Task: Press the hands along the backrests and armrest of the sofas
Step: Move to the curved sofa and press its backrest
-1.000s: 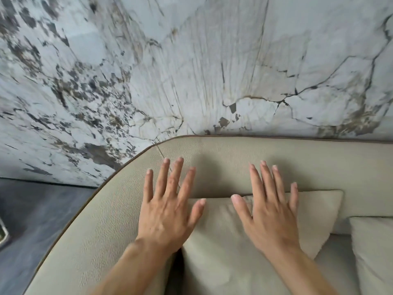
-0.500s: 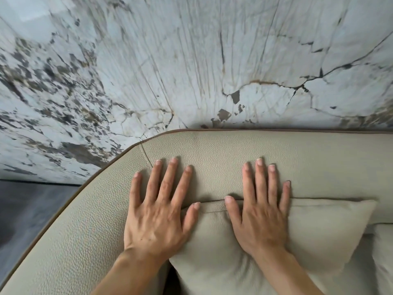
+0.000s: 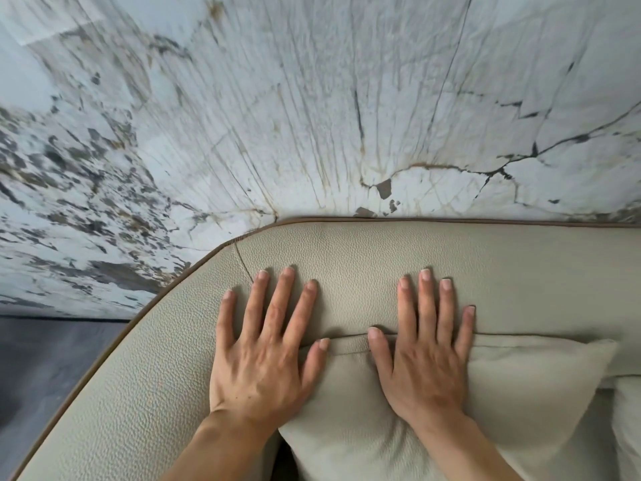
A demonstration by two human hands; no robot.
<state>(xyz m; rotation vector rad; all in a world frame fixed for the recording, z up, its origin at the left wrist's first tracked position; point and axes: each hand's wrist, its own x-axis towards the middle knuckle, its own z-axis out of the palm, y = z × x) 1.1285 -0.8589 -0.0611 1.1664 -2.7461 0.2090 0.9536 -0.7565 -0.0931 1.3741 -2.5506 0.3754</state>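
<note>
A beige leather sofa fills the lower part of the view, its backrest [image 3: 520, 272] running along the wall and curving down at the left into the armrest [image 3: 131, 394]. My left hand [image 3: 267, 352] lies flat with fingers spread on the curved corner where backrest meets armrest. My right hand [image 3: 426, 355] lies flat too, palm on a beige cushion [image 3: 527, 387] and fingertips on the backrest above it. Neither hand holds anything.
A white marble wall [image 3: 312, 116] with grey and brown veins rises right behind the backrest. Dark grey floor [image 3: 45, 369] shows at the lower left beyond the armrest. A second cushion [image 3: 629, 428] peeks in at the right edge.
Both hands have slid up the sofa, fingertips now higher on the backrest. The view has shifted right and closer, so the cushion sits lower and wider.
</note>
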